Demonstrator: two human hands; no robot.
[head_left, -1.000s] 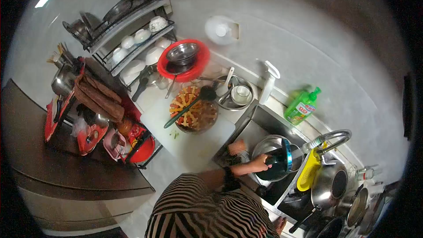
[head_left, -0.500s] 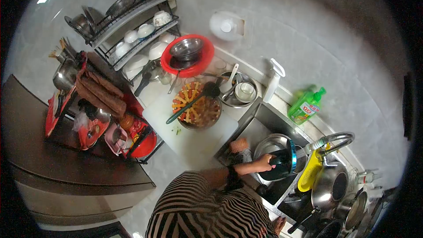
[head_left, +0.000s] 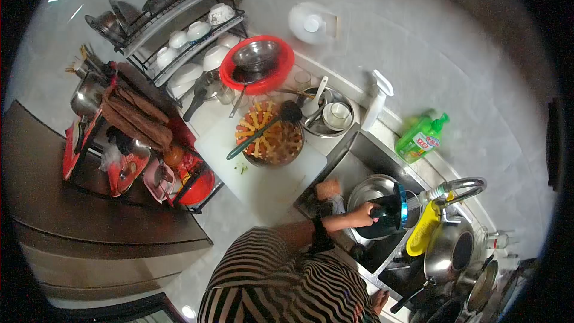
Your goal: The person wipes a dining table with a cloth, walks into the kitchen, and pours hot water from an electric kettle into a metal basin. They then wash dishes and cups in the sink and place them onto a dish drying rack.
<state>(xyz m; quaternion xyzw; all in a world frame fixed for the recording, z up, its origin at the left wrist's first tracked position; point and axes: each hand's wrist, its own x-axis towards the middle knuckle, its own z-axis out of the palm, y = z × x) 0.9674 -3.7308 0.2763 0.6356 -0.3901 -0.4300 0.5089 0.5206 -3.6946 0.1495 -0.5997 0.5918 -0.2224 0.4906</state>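
Note:
My left hand (head_left: 362, 215) is closed around the handle of a dark jug-like container (head_left: 385, 218) with a shiny blue rim. The container is tilted on its side over the sink (head_left: 335, 164), its rim turned toward the faucet's spout (head_left: 430, 194). Behind it lies a round metal basin (head_left: 362, 194). An orange-brown sponge or cloth (head_left: 327, 189) sits in the sink to the left of my wrist. Low in view, my right hand (head_left: 380, 299) is at the counter's front edge beside the striped shirt; its visible fingers lie extended, with nothing seen in them.
On a white cutting board (head_left: 263, 194), a pot of food (head_left: 278, 149) has a dark green ladle across it. A yellow strainer (head_left: 423, 230) and a steel pan (head_left: 448, 248) are right of the sink. Behind stand a green soap bottle (head_left: 418, 142) and red basin (head_left: 281, 78).
The whole view has shifted slightly. My left hand keeps its grip on the container, which has barely moved relative to the sink. My right hand stays at the counter edge.

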